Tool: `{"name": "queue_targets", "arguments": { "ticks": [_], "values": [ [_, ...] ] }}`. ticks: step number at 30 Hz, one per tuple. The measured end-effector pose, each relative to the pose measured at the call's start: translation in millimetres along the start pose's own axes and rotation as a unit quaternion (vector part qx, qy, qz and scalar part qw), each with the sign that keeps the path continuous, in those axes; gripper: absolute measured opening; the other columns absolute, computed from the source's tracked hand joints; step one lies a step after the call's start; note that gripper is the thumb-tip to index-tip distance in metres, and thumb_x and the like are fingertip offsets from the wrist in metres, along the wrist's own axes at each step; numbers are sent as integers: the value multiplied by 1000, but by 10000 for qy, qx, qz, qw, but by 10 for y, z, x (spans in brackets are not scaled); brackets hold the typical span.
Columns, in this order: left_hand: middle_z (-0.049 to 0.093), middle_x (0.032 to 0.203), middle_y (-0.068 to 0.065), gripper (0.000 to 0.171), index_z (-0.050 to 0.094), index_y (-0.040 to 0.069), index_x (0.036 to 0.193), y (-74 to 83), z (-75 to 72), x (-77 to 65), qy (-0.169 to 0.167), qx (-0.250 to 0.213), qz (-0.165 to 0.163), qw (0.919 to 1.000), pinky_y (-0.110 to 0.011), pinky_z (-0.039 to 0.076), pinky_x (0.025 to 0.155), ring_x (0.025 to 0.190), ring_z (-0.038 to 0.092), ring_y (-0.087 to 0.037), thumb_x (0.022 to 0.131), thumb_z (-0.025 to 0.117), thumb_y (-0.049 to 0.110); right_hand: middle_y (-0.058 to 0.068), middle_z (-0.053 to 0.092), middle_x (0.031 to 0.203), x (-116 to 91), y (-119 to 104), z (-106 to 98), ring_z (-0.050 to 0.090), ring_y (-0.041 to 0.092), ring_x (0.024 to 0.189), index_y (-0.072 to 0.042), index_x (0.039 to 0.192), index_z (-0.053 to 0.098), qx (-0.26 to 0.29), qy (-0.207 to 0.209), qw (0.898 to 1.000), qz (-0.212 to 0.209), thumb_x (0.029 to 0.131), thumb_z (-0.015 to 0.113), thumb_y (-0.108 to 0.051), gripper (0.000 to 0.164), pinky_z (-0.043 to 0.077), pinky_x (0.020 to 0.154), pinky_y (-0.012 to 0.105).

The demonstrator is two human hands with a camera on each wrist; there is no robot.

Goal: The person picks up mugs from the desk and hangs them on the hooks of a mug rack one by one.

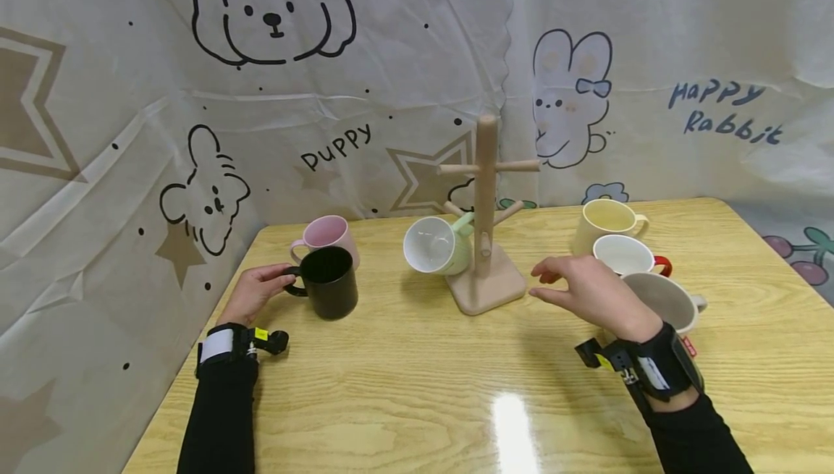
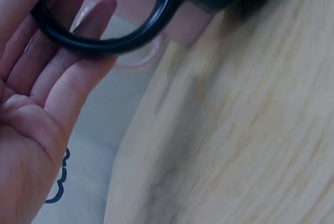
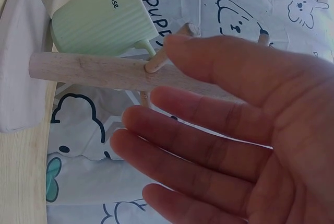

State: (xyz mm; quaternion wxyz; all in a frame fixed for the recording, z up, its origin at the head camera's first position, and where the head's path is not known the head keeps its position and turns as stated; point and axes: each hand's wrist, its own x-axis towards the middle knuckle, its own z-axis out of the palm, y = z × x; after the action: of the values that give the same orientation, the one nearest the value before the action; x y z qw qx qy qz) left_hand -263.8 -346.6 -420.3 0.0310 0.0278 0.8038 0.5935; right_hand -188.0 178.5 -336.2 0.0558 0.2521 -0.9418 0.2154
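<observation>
My left hand [image 1: 257, 291] pinches the handle of a black mug [image 1: 331, 291] at the left of the table; in the left wrist view the fingers lie behind the dark handle [image 2: 96, 46]. Right behind it stands a pink mug [image 1: 328, 232]. A light green mug [image 1: 456, 248] hangs tilted on a peg of the wooden mug tree [image 1: 484, 199], its mouth facing left; "concise" is printed on it in the right wrist view. To the right of the tree's base, my right hand [image 1: 596, 293] hovers with its fingers relaxed and apart, holding nothing.
Along the right stand a yellow mug [image 1: 602, 222], a white mug with a red handle [image 1: 622, 253] and a greyish mug [image 1: 671, 304], partly hidden by my right hand and wrist. A printed cloth [image 1: 404, 69] hangs behind the wooden table [image 1: 391, 401].
</observation>
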Motion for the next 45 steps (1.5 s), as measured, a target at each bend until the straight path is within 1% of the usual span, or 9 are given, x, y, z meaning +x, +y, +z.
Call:
{"name": "queue_targets", "arguments": {
  "ticks": [8, 12, 15, 18, 23, 29, 36, 41, 45],
  "values": [
    [61, 88, 29, 24, 67, 21, 108, -66, -1, -23, 418, 544, 69, 9976, -10, 46, 75, 90, 54, 12, 86, 63, 32, 8, 70, 90, 4, 5, 2, 66, 22, 82, -4, 99, 67, 71, 13, 10000, -18, 83, 67, -22, 24, 53, 72, 37],
    [64, 83, 27, 12, 68, 31, 98, -107, 24, -47, 616, 414, 61, 9972, -10, 46, 73, 87, 55, 12, 86, 64, 31, 9, 70, 92, 6, 15, 6, 66, 23, 84, -4, 100, 66, 77, -8, 10000, 48, 83, 67, -22, 25, 54, 73, 37],
    [65, 79, 25, 13, 67, 38, 87, -106, 88, -66, 746, 59, 75, 9972, -9, 46, 72, 84, 57, 10, 86, 64, 25, 10, 69, 93, 7, 23, 0, 65, 24, 85, -3, 101, 66, 74, -44, 9999, 82, 84, 66, -22, 26, 54, 73, 37],
    [67, 77, 22, 20, 69, 37, 82, -87, 174, -80, 799, -566, 131, 9951, -10, 47, 70, 81, 60, 7, 87, 64, 18, 10, 69, 93, 8, 33, -10, 65, 24, 85, -3, 102, 66, 54, -59, 9999, 125, 84, 66, -22, 26, 54, 74, 37],
    [70, 79, 14, 25, 72, 29, 80, -48, 307, -105, 833, -1662, 324, 9820, -11, 49, 69, 76, 64, 2, 87, 61, 8, 10, 69, 93, 12, 36, -16, 66, 24, 85, -3, 102, 66, 76, -57, 9999, 129, 84, 66, -22, 26, 54, 74, 37],
    [70, 83, 11, 32, 73, 26, 82, 24, 397, -115, 488, -2088, 523, 9753, -12, 51, 72, 78, 65, 0, 89, 56, 0, 10, 69, 93, 6, 38, -12, 66, 23, 85, -3, 101, 66, 71, -25, 9999, 117, 84, 66, -22, 26, 54, 74, 37],
    [70, 83, 10, 34, 73, 25, 85, 255, 501, -146, 68, -1971, 768, 9773, -14, 51, 73, 78, 65, -1, 90, 53, -2, 9, 70, 91, -22, 21, -55, 65, 22, 82, -4, 100, 67, 85, 94, 9999, -19, 83, 67, -20, 23, 53, 71, 37],
    [70, 83, 9, 35, 73, 23, 86, 436, 602, -190, -236, -2047, 953, 9739, -14, 52, 73, 77, 65, -2, 90, 52, -4, 10, 70, 92, -22, 11, -62, 66, 23, 84, -4, 100, 66, 142, 81, 9999, 21, 84, 66, -21, 24, 53, 72, 37],
    [69, 85, 10, 34, 73, 23, 89, 551, 706, -232, -546, -1779, 1244, 9746, -15, 51, 75, 79, 64, -2, 89, 53, -4, 10, 70, 92, -19, 7, -71, 66, 24, 84, -4, 101, 66, 180, 22, 9998, 20, 84, 66, -22, 25, 53, 72, 38]
  ]
}}
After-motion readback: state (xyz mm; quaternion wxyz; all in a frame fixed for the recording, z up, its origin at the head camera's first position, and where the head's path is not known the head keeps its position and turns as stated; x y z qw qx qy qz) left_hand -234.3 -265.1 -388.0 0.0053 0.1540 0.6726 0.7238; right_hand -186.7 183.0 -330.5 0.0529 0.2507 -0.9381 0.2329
